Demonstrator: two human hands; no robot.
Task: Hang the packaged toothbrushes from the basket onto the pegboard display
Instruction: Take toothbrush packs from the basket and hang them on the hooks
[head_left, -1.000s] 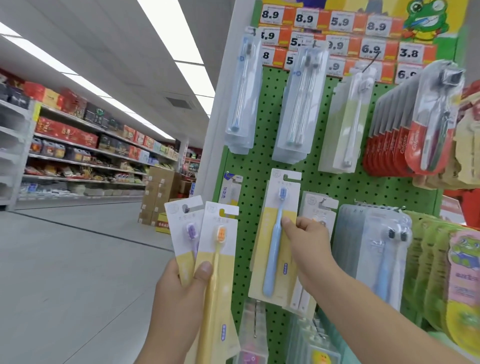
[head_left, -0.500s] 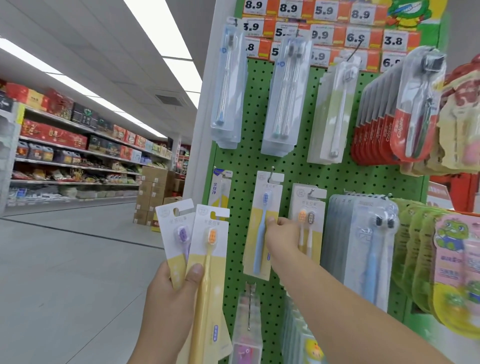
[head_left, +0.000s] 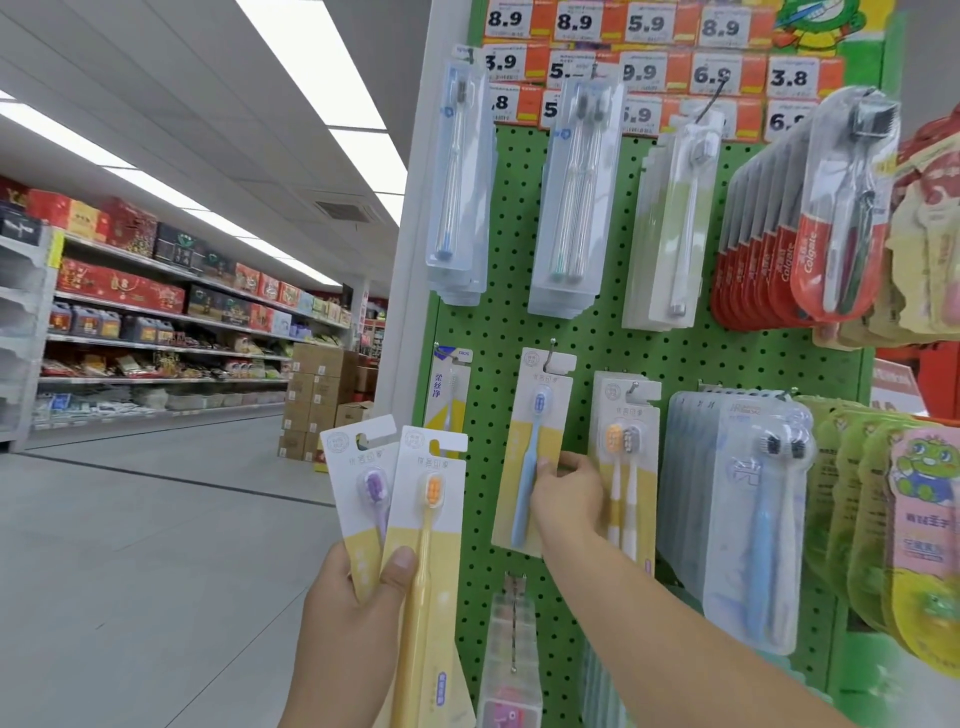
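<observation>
My left hand (head_left: 345, 629) grips two carded toothbrush packs fanned out: a purple-brush pack (head_left: 358, 488) behind and an orange-brush pack (head_left: 428, 525) in front, thumb pressed on the orange one. My right hand (head_left: 569, 493) pinches the right edge of a blue-brush pack (head_left: 530, 457) whose cut-out sits on a metal hook (head_left: 551, 349) of the green pegboard (head_left: 498, 322). The pack hangs flat against the board. The basket is out of view.
A twin-brush pack (head_left: 626, 457) hangs just right of my hand, clear blister packs (head_left: 748, 519) further right. Long clear packs (head_left: 576, 197) and red packs (head_left: 795, 249) fill the upper row under price tags (head_left: 649, 62). A small pack (head_left: 511, 660) hangs below. A store aisle with shelves (head_left: 156, 312) lies left.
The blue-brush pack has gone from held off the board to hanging on its hook; my right hand slid down to its right edge. The left hand keeps the same two packs.
</observation>
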